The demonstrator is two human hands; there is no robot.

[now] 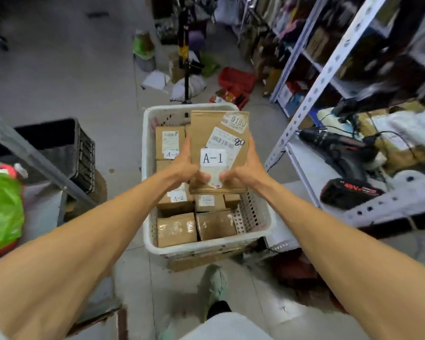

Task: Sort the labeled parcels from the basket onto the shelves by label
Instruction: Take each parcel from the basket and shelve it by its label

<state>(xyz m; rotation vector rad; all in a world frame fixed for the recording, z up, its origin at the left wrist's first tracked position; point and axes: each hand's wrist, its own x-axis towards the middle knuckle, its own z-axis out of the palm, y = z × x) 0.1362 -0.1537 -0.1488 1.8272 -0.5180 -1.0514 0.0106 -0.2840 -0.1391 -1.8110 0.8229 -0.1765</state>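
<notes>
A flat brown cardboard parcel with a white label reading "A-1" is held up above the white plastic basket. My left hand grips its left edge and my right hand grips its right edge, thumbs on the front. Inside the basket lie several more brown parcels; one is labeled "A-2", and another at the back left carries an "A-" label partly hidden by my hand. A white metal shelf unit stands to the right.
The lower right shelf holds a black power drill and a black battery pack. A black crate sits at the left, a green bag at the far left. Red bins and clutter lie on the floor behind the basket.
</notes>
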